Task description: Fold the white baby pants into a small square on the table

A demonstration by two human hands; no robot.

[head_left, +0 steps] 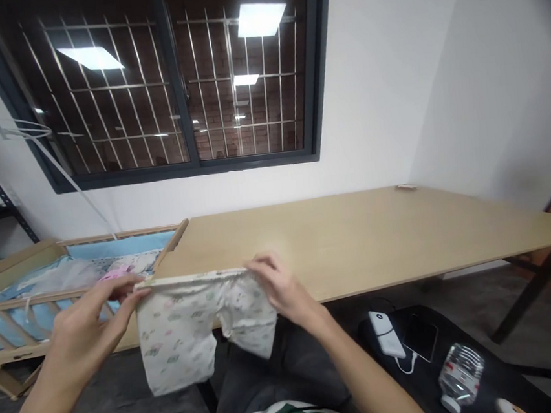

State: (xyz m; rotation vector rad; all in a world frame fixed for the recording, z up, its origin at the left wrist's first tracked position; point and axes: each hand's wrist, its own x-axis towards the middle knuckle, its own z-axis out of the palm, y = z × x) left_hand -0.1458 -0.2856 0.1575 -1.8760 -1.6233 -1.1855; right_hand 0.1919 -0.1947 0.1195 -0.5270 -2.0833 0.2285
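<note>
A small pair of white shorts (178, 336) with a pale leaf-like print hangs in the air between my hands, its waistband stretched level at the top. My left hand (89, 322) pinches the left end of the waistband between thumb and fingers. At the opposite end, my right hand (281, 287) grips the waistband, fingertips on top. Both legs of the shorts dangle down over my lap, in front of the near edge of the wooden table (318, 241). The right leg is more bunched and creased than the left.
Left of the table stands a wooden crib (31, 298) with blue lining and bundled fabrics. On a black surface at lower right are a white power bank (386, 334), a dark phone (420, 336) joined by a cable, and a clear bottle (461, 377). A barred window (175, 80) is behind.
</note>
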